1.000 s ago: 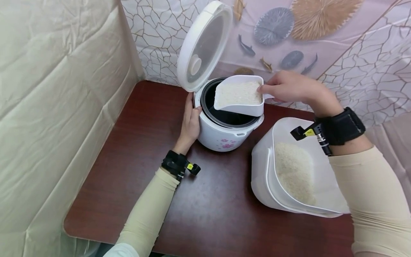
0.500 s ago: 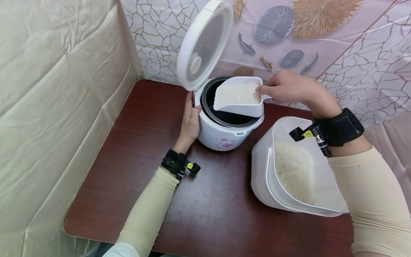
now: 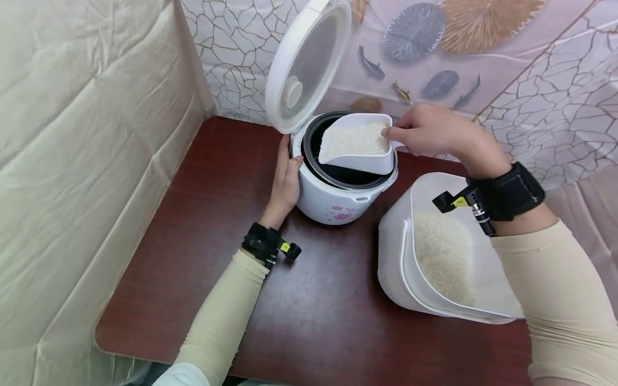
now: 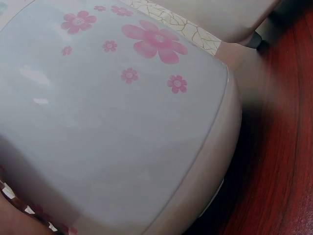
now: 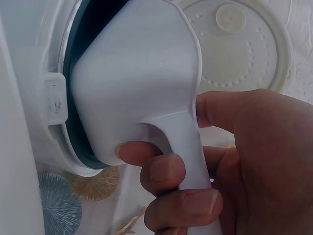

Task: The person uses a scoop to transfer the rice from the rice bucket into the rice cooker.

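A white rice cooker with pink flowers stands on the table, its lid raised and a dark inner pot inside. Above the pot's opening my right hand holds a white scoop filled with white rice. In the right wrist view the fingers curl round the scoop's handle. The scoop looks nearly level. My left hand rests against the cooker's left side, fingers extended along the wall and thumb near the rim. The left wrist view shows mostly the flowered cooker wall.
A large white bin with loose rice stands right of the cooker, under my right forearm. A patterned cloth hangs behind the brown table. Quilted beige fabric borders the left side.
The right hand and scoop have shifted slightly left over the pot, with the rice still in the scoop. My left hand stays against the cooker. The view has tilted a little.
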